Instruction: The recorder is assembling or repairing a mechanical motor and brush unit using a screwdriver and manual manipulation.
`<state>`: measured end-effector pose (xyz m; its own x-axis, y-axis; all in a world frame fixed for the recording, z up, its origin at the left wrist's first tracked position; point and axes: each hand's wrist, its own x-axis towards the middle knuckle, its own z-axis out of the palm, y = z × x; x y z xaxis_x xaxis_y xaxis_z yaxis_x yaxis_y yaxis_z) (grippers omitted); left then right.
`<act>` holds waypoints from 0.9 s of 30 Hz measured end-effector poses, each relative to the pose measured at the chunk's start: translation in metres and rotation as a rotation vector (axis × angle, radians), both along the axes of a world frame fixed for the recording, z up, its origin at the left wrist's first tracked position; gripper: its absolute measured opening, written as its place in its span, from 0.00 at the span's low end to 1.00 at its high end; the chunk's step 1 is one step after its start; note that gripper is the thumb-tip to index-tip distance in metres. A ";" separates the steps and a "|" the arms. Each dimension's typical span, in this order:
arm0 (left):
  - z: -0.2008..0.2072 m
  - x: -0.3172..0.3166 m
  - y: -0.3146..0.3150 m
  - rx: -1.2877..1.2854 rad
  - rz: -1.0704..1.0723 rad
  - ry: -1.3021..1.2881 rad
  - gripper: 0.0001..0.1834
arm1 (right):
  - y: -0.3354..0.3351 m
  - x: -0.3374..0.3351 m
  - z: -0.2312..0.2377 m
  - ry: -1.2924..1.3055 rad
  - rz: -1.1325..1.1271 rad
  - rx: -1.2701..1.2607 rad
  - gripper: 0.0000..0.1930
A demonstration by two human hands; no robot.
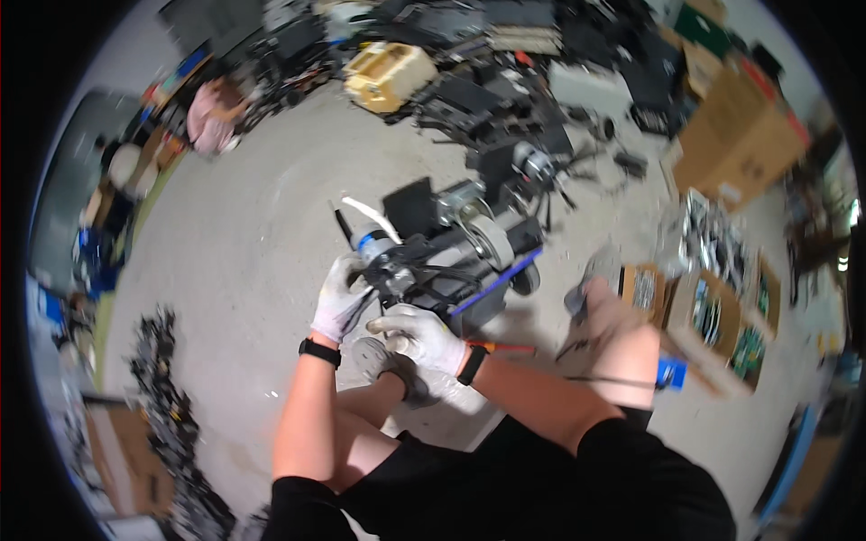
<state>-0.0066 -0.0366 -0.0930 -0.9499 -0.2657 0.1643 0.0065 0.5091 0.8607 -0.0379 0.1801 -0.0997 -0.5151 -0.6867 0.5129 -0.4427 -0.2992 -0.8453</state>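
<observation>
Your clothing is filling six o'clock. Your left hand is touching the machine at its one o'clock; your right hand is resting beside it, grips indeterminable. Probably heavy and stiff, it is needing body support.

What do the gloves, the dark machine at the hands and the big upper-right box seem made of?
Gloves: likely matte cloth, softly creased. Dark machine: apparently dull black plastic; shiny silvery parts suggest metal. Big box: matte cardboard, by its brown panels.
</observation>
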 end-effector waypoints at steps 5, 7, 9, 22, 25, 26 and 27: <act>-0.003 -0.001 -0.018 0.270 0.003 -0.133 0.25 | -0.015 0.021 0.005 -0.164 -0.261 -0.320 0.16; 0.003 -0.014 -0.007 0.221 0.033 -0.119 0.27 | -0.014 0.013 -0.012 -0.296 -0.304 -0.214 0.15; -0.004 -0.004 -0.035 0.351 0.063 -0.185 0.27 | -0.011 0.002 -0.003 -0.133 -0.427 -0.209 0.12; 0.014 -0.010 0.010 0.124 0.077 -0.085 0.29 | 0.010 -0.026 -0.022 0.389 -0.438 0.003 0.12; 0.016 -0.008 0.013 0.123 0.100 -0.107 0.26 | 0.007 -0.019 -0.022 0.356 -0.401 0.048 0.12; 0.018 -0.012 0.020 0.100 0.104 -0.081 0.25 | 0.008 -0.017 -0.022 0.340 -0.408 0.060 0.15; 0.019 -0.014 0.026 0.078 0.109 -0.055 0.25 | 0.007 -0.014 -0.025 0.344 -0.407 0.064 0.15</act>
<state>-0.0211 -0.0110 -0.0740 -0.9219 -0.3774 0.0876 -0.0933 0.4356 0.8953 -0.0522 0.1874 -0.1244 -0.5557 -0.5020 0.6627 -0.7666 0.0011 -0.6421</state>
